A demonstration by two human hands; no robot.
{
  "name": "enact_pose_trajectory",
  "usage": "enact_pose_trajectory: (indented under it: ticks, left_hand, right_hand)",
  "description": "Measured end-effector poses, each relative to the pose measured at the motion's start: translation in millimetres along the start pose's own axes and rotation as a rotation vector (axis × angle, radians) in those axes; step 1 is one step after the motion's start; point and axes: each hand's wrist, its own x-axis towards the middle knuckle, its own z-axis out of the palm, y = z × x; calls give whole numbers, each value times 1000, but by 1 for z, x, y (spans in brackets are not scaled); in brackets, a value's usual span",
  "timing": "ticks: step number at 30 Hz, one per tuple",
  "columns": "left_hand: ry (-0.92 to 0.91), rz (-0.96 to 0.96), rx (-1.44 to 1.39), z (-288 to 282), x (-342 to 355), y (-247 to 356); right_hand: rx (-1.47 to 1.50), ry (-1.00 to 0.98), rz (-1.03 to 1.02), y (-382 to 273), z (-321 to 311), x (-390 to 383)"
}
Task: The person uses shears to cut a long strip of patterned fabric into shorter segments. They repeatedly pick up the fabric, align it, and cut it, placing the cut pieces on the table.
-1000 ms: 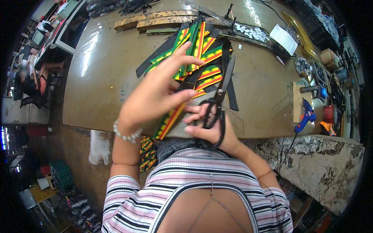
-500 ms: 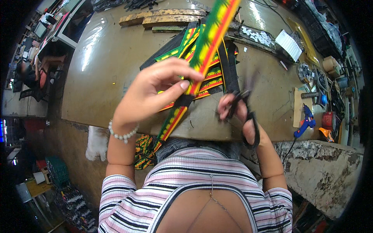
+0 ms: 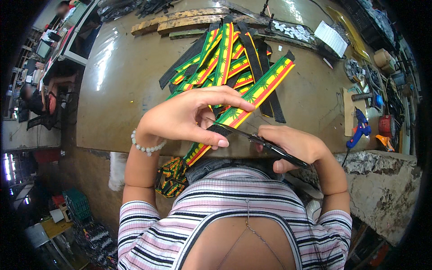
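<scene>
My left hand (image 3: 193,114) is closed on a green, yellow and red strap (image 3: 263,90) with a leaf pattern. The strap slants from my lap up to the right, with a black band across it below my fingers. In my right hand (image 3: 294,146) are black-handled scissors (image 3: 276,150), their blades reaching across the strap at the black band. Whether the blades are fully closed, I cannot tell. Beyond my hands lies a pile of matching strap pieces (image 3: 223,58) with black webbing (image 3: 271,108). A tangled bundle of the same strap (image 3: 171,177) hangs by my lap.
Wooden bars (image 3: 186,22) lie along the table's far side. At the right are a sheet of paper (image 3: 330,38), a white marker (image 3: 327,63), a hammer (image 3: 361,96) and a blue glue gun (image 3: 358,130). People sit at the far left.
My right hand has brought the scissors left and up to the strap. The strap's upper end has come down to the right, and my left hand has shifted slightly.
</scene>
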Motion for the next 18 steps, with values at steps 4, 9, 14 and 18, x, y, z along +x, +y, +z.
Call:
enact_pose_trajectory:
  ticks: [4,9,14,18]
  left_hand:
    - [-68,3,5,-6,1,-3]
    - [-42,-98,-71,-6,4,-8]
    - [-52,-20,10,-9,9,-10]
    - [-7,-49,37,-10,8,-3]
  right_hand:
    - [-27,-26,39,-7,-4,-1]
    - [-87,90,48,-10,-3,-1]
    - [-139,229,149,-7,5,3]
    - [-111,316,122,-2,12,3]
